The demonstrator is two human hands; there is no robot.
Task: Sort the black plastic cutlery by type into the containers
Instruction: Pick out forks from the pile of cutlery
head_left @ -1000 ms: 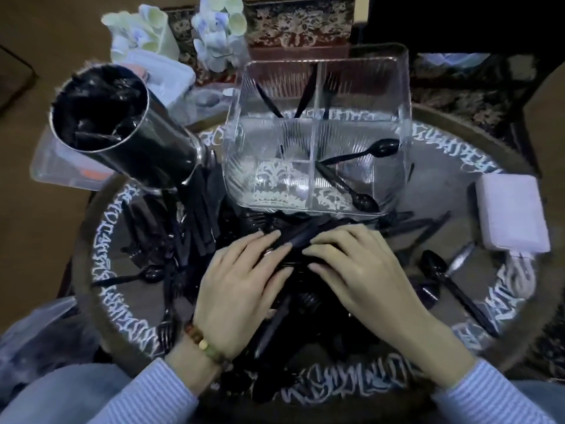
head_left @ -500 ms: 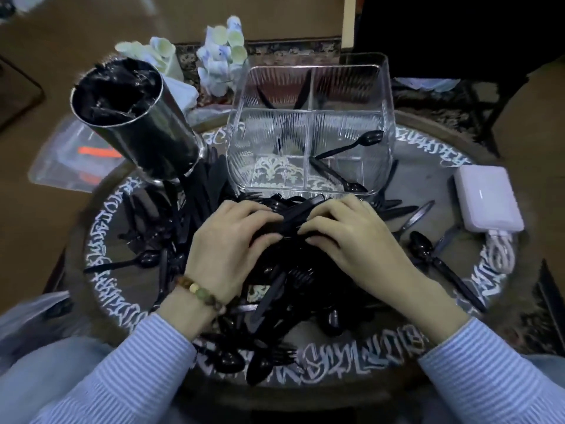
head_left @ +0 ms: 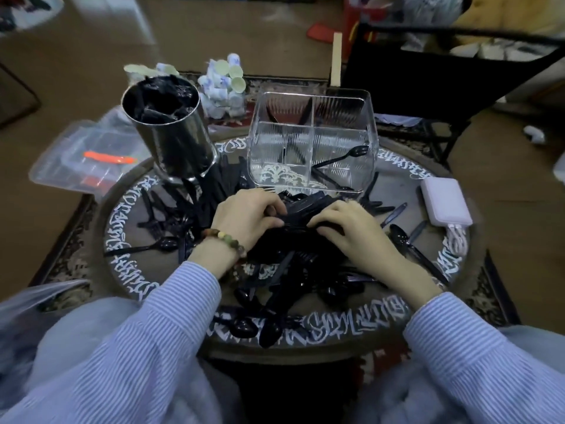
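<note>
Both hands (head_left: 249, 218) (head_left: 351, 232) clamped on black cutlery bundle (head_left: 301, 206); tray lettering (head_left: 336, 327) unreadable.

Dim indoor light; wide-angle bending at edges; sleeves, floor motion-blurred.

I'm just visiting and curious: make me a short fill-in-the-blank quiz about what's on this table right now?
1. Both hands, left hand and right hand, grip a bundle of black cutlery just in front of the clear ____ container.
2. The tall metal cylinder stands to the ____ of that container.
3. The beaded bracelet is on the ____ wrist.
4. The spoon leaning in the container is ____ in colour.

Answers: plastic, left, left, black
</note>
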